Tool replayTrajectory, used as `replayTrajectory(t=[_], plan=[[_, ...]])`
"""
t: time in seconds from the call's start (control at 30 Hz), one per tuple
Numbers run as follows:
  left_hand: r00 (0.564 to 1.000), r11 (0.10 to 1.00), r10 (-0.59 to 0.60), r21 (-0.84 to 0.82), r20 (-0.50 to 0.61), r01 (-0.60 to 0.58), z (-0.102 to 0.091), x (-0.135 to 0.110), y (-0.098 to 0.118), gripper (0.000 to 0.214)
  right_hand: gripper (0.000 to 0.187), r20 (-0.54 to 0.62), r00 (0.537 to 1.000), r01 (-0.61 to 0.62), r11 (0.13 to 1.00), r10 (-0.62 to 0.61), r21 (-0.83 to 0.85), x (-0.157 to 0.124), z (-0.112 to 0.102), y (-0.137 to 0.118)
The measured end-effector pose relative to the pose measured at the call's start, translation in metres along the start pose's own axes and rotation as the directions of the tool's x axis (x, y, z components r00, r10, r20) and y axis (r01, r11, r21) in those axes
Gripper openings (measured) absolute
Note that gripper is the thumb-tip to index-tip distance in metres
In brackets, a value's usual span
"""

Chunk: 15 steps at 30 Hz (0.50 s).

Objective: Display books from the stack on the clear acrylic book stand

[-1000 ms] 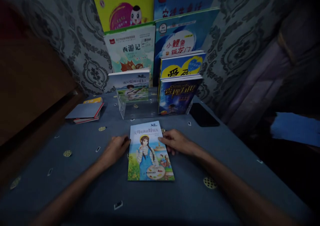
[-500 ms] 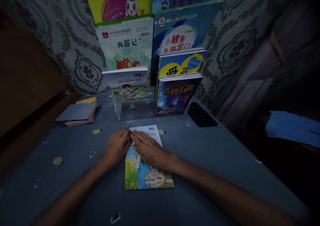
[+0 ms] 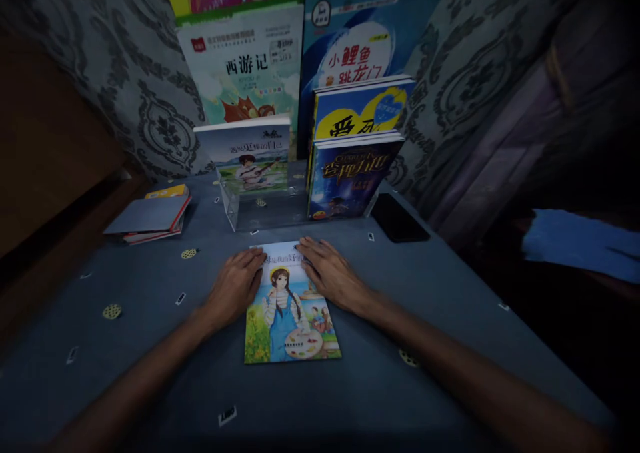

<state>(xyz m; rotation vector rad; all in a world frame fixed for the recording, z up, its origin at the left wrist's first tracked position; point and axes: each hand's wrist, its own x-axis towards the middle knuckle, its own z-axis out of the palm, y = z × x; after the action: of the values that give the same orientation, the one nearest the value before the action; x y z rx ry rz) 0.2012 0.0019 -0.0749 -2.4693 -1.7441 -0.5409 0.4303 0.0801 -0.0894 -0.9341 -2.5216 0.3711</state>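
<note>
Dark tablecloth [image 3: 290, 413] under colourful illustrated book [image 3: 285, 319].

The scene was dimly lit, and the source of the light could not be made out. The worktop [image 3: 165, 366] was muted to blue-grey, while the flat booklet [image 3: 295, 319] was shown more brightly. The far right was swallowed by near-black shadow. The patterned fabric [image 3: 125, 66] was smeared towards the corners, the forearms [image 3: 133, 373] were softly blurred, and central lettering was rendered legibly.
</note>
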Motion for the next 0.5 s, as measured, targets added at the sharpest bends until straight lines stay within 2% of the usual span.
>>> replayTrajectory(t=[0.13,0.27,0.37,0.5], plan=[[0.994,0.984,0.108,-0.142,0.027,-0.103,-0.007,-0.015,0.019,0.038,0.046,0.01,1.0,-0.012,1.0,0.012,-0.006,-0.003,0.003,0.001],[0.973,0.954,0.207,-0.243,0.105,-0.177,-0.02,-0.037,0.043,0.041,0.049,0.035,0.999,-0.01,1.0,0.01,-0.007,-0.008,0.003,0.0],[0.962,0.955,0.212,-0.246,0.174,-0.166,-0.028,-0.05,0.055,0.043,0.05,0.038,0.999,0.01,1.0,-0.011,0.018,-0.019,0.002,-0.005],[0.949,0.961,0.231,-0.201,0.214,-0.188,-0.031,-0.057,0.059,0.045,0.048,0.037,0.999,0.029,0.999,-0.03,0.026,-0.042,-0.001,-0.019]])
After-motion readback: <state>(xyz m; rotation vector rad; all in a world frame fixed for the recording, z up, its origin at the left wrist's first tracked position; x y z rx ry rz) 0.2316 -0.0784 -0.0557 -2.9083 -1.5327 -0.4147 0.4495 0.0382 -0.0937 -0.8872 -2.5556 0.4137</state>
